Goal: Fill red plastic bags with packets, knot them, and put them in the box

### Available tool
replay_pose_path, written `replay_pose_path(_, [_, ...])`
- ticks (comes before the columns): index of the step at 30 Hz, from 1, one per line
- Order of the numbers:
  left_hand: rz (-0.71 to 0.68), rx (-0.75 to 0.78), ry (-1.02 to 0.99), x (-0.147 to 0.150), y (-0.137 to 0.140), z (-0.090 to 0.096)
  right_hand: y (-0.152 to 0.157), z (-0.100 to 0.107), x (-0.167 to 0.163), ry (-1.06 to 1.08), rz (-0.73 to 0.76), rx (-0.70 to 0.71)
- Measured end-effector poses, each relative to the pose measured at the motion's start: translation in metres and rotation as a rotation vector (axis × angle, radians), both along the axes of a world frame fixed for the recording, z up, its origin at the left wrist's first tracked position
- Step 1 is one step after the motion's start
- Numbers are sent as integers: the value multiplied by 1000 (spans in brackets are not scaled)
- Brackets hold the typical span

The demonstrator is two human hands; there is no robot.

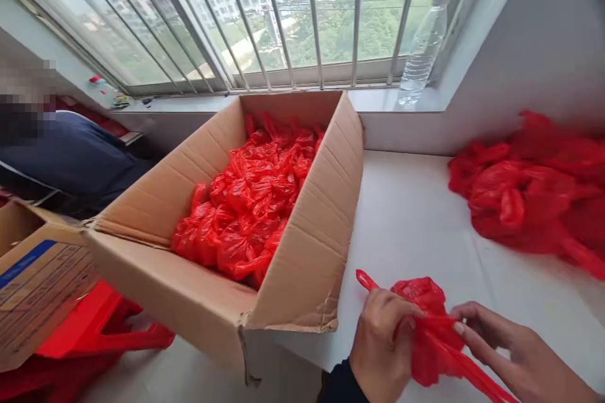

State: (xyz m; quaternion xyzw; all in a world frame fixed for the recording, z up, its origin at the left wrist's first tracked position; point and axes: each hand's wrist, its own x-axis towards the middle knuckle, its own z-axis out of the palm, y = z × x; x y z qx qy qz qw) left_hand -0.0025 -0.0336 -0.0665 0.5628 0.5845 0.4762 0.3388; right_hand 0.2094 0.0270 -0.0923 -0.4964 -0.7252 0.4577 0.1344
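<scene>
Low on the right, a red plastic bag [428, 352] sits at the white table's near side, bunched up between my two hands. My left hand [382, 343] is closed on its gathered part, with one handle loop sticking out above the knuckles. With thumb and forefinger, my right hand [505, 346] pinches the bag's twisted plastic from the other side. A long red strip trails down toward the bottom edge. What the bag holds cannot be made out. Left of my hands stands an open cardboard box [307, 252] full of knotted red bags [250, 201].
A heap of red plastic bags [534, 189] lies on the white table [401, 214] at right. A clear bottle [423, 50] stands on the sill by the barred window. At left are a person in dark clothes [75, 157], another carton [47, 283] and a red stool [94, 327].
</scene>
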Motion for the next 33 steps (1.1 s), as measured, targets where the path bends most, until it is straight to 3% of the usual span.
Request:
replay_pose_path(3, [-45,-39,2,-12,8,5,16,34,-8,-30,-29,-110])
replay_pose_path(5, [-60,-55,6,-16,14,2,23,45,-14,22,-73,-136])
replay_pose_path(16, [-95,-147,143,-9,17,-1,13,50,-16,194,-144,-118])
replay_pose_path(24, [-27,-180,38,-5,17,1,-1,51,-23,45,80,235])
replay_pose_path(30, [-96,-335,5,-5,17,5,-3,55,-17,-34,95,436])
replay_pose_path(33, [-151,-332,33,-3,22,5,-7,57,-15,-83,82,559])
